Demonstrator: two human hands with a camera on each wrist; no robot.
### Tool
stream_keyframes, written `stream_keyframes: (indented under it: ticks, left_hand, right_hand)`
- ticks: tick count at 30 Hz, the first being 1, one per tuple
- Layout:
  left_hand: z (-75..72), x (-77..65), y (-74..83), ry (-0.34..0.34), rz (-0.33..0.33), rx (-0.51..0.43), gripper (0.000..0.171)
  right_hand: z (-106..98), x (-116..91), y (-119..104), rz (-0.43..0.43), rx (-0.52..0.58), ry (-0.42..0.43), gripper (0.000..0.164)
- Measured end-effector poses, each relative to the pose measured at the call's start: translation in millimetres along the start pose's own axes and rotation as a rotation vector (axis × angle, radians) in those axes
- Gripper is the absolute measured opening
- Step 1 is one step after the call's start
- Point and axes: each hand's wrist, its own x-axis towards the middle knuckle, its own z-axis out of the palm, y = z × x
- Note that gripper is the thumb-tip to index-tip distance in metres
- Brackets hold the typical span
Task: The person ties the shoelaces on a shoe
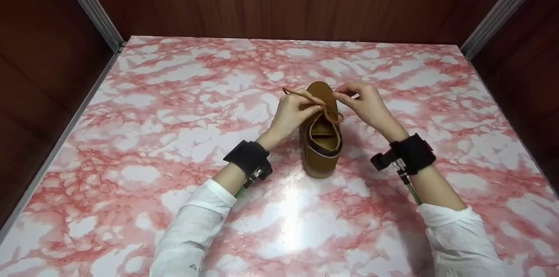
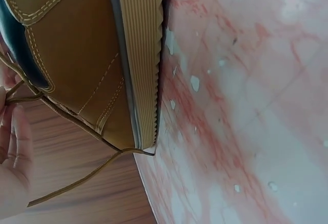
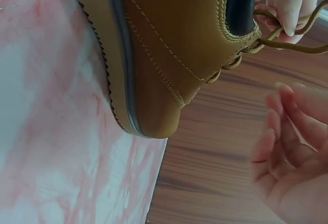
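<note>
A tan-brown lace-up shoe (image 1: pixel 320 164) stands upright on the table, its toe pointing away from me. My left hand (image 1: pixel 289 113) is over its lacing and pinches the brown shoelace (image 3: pixel 297 46) between thumb and fingers, close to the dark collar. One lace end sticks out to the left past that hand, and a loop hangs on the shoe's right side. Beside the toe, on the right, is my right hand (image 3: pixel 300 157); its fingers are loosely bent, with nothing seen between them. In the left wrist view a lace end hangs below the shoe's side (image 2: pixel 77 65).
The table (image 1: pixel 144 146) has a red and white marbled top. Dark wood-grain panels (image 1: pixel 279 1) stand behind it and at both sides, with grey metal strips (image 1: pixel 89 1) in the corners. Black camera bands (image 1: pixel 249 158) are strapped round both wrists.
</note>
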Motion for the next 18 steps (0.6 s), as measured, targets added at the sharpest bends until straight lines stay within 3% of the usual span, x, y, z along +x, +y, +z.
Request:
stream_keyframes:
  ticks: [2, 3, 6, 13, 18]
  left_hand:
    - [0.4, -0.5, -1.1, 0.004, 0.025, 0.004, 0.015]
    - [-4.5, -2.3, 11.2, 0.01, 0.041, 0.002, 0.016]
    - [-6.3, -3.5, 14.9, 0.016, 0.073, 0.006, 0.014]
    - [-11.2, -6.7, 30.9, 0.002, 0.063, -0.03, 0.011]
    - [-12.8, -8.8, 43.6, -0.007, 0.033, -0.034, 0.012]
  right_hand:
    - [1.1, 2.5, 0.3, 0.018, -0.026, -0.071, 0.021]
    - [1.8, 4.1, 1.0, 0.024, -0.033, -0.102, 0.022]
    - [4.7, 10.2, 2.7, 0.022, -0.038, -0.168, 0.021]
    - [9.1, 24.2, 0.4, 0.054, 0.025, -0.307, 0.022]
    - [10.0, 28.4, -1.7, 0.078, -0.05, -0.406, 0.024]
